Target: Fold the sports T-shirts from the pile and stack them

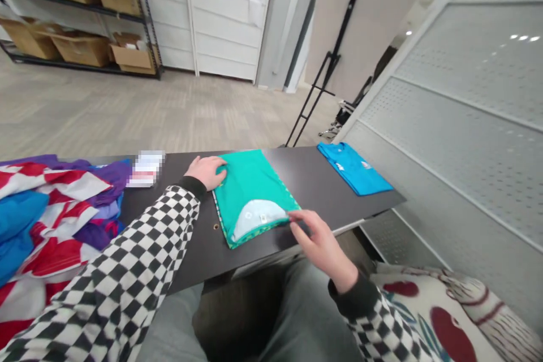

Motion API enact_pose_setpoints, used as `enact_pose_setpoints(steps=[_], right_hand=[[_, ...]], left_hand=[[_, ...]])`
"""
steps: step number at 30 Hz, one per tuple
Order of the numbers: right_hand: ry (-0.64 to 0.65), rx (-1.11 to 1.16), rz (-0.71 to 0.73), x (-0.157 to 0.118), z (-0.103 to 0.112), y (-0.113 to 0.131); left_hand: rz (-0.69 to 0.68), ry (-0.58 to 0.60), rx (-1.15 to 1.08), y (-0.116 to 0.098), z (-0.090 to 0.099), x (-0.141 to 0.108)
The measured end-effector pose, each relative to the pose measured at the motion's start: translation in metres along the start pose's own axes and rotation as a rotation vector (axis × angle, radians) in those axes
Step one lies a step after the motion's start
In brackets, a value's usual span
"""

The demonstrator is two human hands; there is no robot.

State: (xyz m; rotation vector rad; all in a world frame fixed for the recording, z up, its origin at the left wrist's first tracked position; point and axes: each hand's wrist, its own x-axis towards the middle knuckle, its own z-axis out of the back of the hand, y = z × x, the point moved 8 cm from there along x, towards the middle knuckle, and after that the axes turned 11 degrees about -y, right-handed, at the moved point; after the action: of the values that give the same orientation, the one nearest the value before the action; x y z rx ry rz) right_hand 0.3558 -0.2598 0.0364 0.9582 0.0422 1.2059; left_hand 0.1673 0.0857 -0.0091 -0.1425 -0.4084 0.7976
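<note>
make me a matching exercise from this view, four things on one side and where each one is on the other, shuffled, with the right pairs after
Things
1. left hand
2. boxes
3. folded blue shirt
4. right hand

Places
A. near the right end of the table
B. at the near right corner of the green cloth
C. on the black shelves
D. at the left edge of the green cloth, toward its far end

Right pairs: 1-D, 2-C, 3-A, 4-B
</note>
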Motion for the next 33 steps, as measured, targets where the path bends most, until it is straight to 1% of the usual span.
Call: enact_pose_setpoints(steps=[2,4,5,7,8,10,12,13,14,15,16,17,18,19,21,22,24,26,29,31,33], right_hand=[[-0.107,-0.015,-0.176,-0.043,0.035,-0.025],[-0.182,-0.046,-0.312,-0.081,0.063,-0.048],[-0.198,-0.058,-0.349,-0.096,0.073,-0.057],[-0.198,-0.073,-0.367,-0.118,0.085,-0.069],[-0.192,-0.075,-0.358,-0.125,0.088,-0.072],[-0.173,-0.070,-0.327,-0.131,0.087,-0.075],[-0.151,-0.053,-0.288,-0.128,0.078,-0.073],[-0.142,-0.038,-0.264,-0.124,0.072,-0.068],[-0.134,-0.020,-0.237,-0.118,0.065,-0.062],[-0.127,-0.003,-0.206,-0.113,0.057,-0.054],[-0.118,0.014,-0.170,-0.107,0.049,-0.043],[-0.107,0.031,-0.130,-0.102,0.041,-0.031],[-0.096,0.046,-0.087,-0.098,0.034,-0.019],[-0.080,0.060,-0.043,-0.094,0.027,-0.007],[-0.050,0.082,0.042,-0.091,0.021,0.012],[-0.036,0.085,0.076,-0.090,0.020,0.017],[-0.011,0.066,0.128,-0.087,0.025,0.017],[0.003,0.018,0.163,-0.080,0.037,0.003],[-0.003,-0.091,0.182,-0.053,0.065,-0.034],[-0.023,-0.173,0.174,-0.021,0.087,-0.066],[-0.039,-0.255,0.151,0.023,0.107,-0.101]], left_hand=[[0.081,0.014,0.111,0.005,0.013,-0.014],[0.161,0.037,0.217,0.004,0.030,-0.039],[0.196,0.048,0.259,0.002,0.039,-0.056],[0.239,0.073,0.311,-0.009,0.057,-0.095],[0.248,0.091,0.319,-0.015,0.065,-0.117],[0.255,0.145,0.306,-0.029,0.079,-0.159],[0.266,0.187,0.281,-0.039,0.092,-0.188],[0.261,0.174,0.268,-0.043,0.099,-0.195],[0.234,0.133,0.251,-0.048,0.106,-0.195],[0.179,0.071,0.225,-0.054,0.112,-0.189],[0.095,0.004,0.184,-0.062,0.115,-0.178],[-0.008,-0.050,0.133,-0.071,0.114,-0.166],[-0.119,-0.079,0.079,-0.079,0.110,-0.153],[-0.225,-0.076,0.032,-0.086,0.100,-0.141],[-0.395,0.014,-0.011,-0.094,0.070,-0.122],[-0.447,0.082,-0.012,-0.095,0.053,-0.115],[-0.482,0.198,0.005,-0.091,0.021,-0.106],[-0.445,0.242,0.023,-0.085,0.000,-0.099],[-0.332,0.211,0.044,-0.078,-0.015,-0.092],[-0.228,0.176,0.063,-0.076,-0.018,-0.091],[-0.113,0.130,0.084,-0.074,-0.019,-0.090]])
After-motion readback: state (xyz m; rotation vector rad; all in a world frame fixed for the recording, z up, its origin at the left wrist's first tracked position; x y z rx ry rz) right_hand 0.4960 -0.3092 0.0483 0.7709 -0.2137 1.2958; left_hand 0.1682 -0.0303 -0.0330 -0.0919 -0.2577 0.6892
